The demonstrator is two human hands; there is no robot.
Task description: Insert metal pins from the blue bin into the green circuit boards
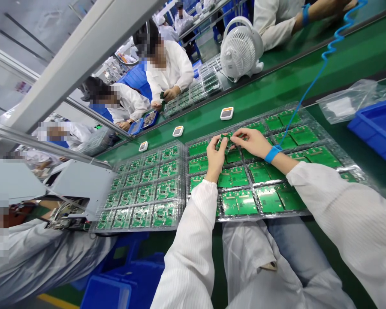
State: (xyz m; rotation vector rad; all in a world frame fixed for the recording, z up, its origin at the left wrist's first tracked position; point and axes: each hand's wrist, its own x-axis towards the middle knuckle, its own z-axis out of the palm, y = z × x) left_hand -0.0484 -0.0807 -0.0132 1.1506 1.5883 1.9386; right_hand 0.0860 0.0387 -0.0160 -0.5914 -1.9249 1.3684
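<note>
My left hand is closed on a small green circuit board, held up over a clear plastic tray. The fingertips of my right hand pinch at the right side of the same board. A blue wrist strap circles my right wrist, and its cord runs up to the upper right. Under both hands lies the clear tray, with green boards in its compartments. To the left is a second clear tray, holding boards with parts mounted on them.
Small white square devices line the green bench. A white fan stands behind the tray. At right are a clear plastic bag and a blue bin. A grey machine stands at left. Co-workers sit across the bench.
</note>
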